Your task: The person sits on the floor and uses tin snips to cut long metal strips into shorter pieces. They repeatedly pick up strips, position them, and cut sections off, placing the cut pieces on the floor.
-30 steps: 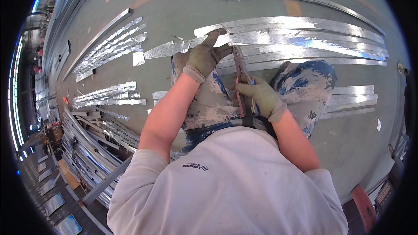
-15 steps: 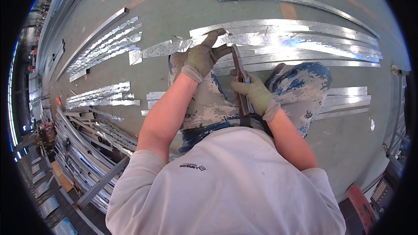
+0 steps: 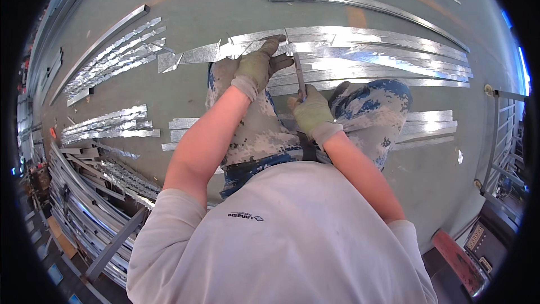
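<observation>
My gloved left hand [image 3: 256, 71] is closed on a shiny galvanized metal strip [image 3: 201, 54], its index finger lying along the upper side. Cut tabs stick up from that strip, and its left end is bent. In my gloved right hand [image 3: 314, 110] are metal snips [image 3: 298, 70], seen nearly edge-on, their jaws at the strip just right of my left fingers. The handles look pressed together, though my palm hides most of them. Beneath and beyond the held piece, several flat metal strips [image 3: 394, 73] lie side by side in front of my knees.
A long metal channel [image 3: 360, 1] lies farther off on the floor. Notched strips [image 3: 115, 56] and a square tube [image 3: 101, 50] are at the left, with stacked profiles [image 3: 84, 214] lower left. A metal rack [image 3: 498, 135] stands at the right, near a red bar [image 3: 458, 259].
The snips have turned more upright, and their handles, spread before, now appear closer together. My left hand keeps its hold on the strip. The whole view has shifted slightly.
</observation>
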Demonstrator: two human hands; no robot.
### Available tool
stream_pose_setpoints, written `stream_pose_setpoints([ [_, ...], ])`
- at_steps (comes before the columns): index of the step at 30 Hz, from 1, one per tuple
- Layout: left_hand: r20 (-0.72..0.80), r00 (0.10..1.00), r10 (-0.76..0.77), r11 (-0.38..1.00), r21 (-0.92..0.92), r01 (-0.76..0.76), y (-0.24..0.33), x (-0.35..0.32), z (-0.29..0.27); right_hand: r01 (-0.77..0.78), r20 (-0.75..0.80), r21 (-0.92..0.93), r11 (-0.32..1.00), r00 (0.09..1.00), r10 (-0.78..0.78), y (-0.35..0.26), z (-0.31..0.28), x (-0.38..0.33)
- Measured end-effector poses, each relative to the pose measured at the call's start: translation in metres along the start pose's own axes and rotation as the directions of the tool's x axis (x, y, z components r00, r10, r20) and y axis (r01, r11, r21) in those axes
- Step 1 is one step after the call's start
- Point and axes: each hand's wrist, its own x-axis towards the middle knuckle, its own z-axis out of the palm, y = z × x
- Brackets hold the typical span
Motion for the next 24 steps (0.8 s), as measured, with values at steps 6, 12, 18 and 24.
stream_pose_setpoints([
  [6,-0.069,0.997,-0.034,0.991,0.124,0.042,-0.010,0.017,0.001,-0.169,0.047,-0.230,0.959,0.982,0.184,-0.049,-0.036,-0.009],
  [12,0.028,0.997,-0.075,0.995,0.060,0.073,-0.004,0.014,0.001,-0.115,0.154,-0.124,0.986,0.979,0.134,-0.053,-0.069,-0.014],
  [18,0.031,0.996,-0.081,0.997,0.003,0.081,-0.002,0.007,-0.003,-0.044,0.156,0.112,0.993,0.987,0.027,-0.058,-0.071,-0.034],
  [24,-0.069,0.996,-0.048,0.990,0.128,0.057,-0.003,0.011,0.009,-0.107,0.065,-0.311,0.944,0.989,0.134,-0.073,-0.051,-0.023],
])
